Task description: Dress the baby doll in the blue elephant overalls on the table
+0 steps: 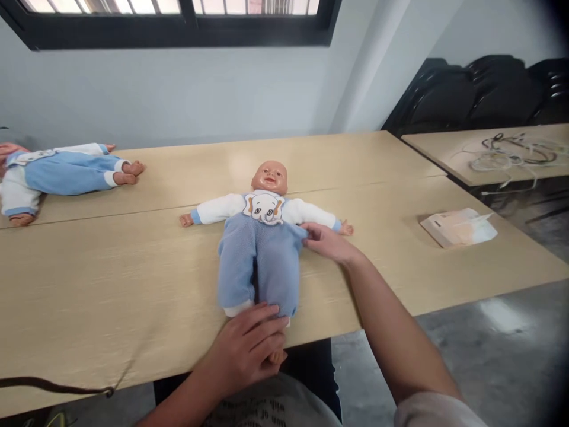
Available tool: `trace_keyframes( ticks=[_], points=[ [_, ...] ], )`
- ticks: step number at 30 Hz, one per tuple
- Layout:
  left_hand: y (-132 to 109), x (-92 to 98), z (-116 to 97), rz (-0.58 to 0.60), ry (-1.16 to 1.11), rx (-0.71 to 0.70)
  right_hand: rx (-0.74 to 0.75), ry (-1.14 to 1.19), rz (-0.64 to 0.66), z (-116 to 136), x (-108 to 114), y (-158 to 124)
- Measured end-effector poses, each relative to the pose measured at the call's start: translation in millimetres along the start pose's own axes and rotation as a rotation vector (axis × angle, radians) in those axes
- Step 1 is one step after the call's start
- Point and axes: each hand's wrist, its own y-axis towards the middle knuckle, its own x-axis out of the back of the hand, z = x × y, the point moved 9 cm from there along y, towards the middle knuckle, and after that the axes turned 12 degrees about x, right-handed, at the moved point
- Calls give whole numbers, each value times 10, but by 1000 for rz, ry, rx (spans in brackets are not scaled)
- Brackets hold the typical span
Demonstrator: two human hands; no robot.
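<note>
**A:** ok so where's the doll (pixel 267 237) at?

**B:** flat on its back on the counter (pixel 111 284), head toward the window (pixel 186 29), feet toward the person. Arms are spread wide, white sleeves with blue ends, and there's an elephant patch (pixel 265 209) on the chest.

**A:** and the right hand (pixel 326 242)?

**B:** thumb and fingertips together on the side of the blue trousers (pixel 280 267), up near the waist. It's got a bit of fabric pinched, tugged out into a little point.

**A:** left hand (pixel 249 341) doing the same?

**B:** nah, that one's down low, fingers bent over the bottom of the trouser leg on the right of the view. Can't tell if it's really clamped or just resting there, the palm side is hidden. Part of a small foot shows just under the fingers, by the near edge.

**A:** anything else around?

**B:** second doll (pixel 66 172) lying off to the left, similar outfit. Box (pixel 457 226) over on the right with what looks like tissue sticking out. Past that, tangled cables (pixel 515 151) on another table (pixel 444 148), and black chairs (pixel 480 95) behind.
</note>
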Motion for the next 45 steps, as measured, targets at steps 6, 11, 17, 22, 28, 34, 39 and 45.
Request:
trace_keyframes(
  ticks=[6,11,17,22,28,34,39,45],
  points=[
    [4,173,28,-71,-11,50,31,-464,-276,20,40,44],
    [-55,-9,47,24,62,107,-20,-461,-434,-41,98,-22],
    [-67,147,149,111,-175,149,189,-427,-452,576,-120,-270],
    [325,407,892,-52,-17,485,335,-552,-102,1205,-1038,-543],
    [361,166,1347,175,-80,730,240,-640,130,1041,-1070,-693],
    [426,458,1503,61,-112,748,293,-636,164,1195,-698,-521],
    [1094,502,2125,-86,203,611,249,-680,-145,930,-301,385],
    [1056,444,2922,101,494,623,105,-944,2,203,38,726]
  ],
)
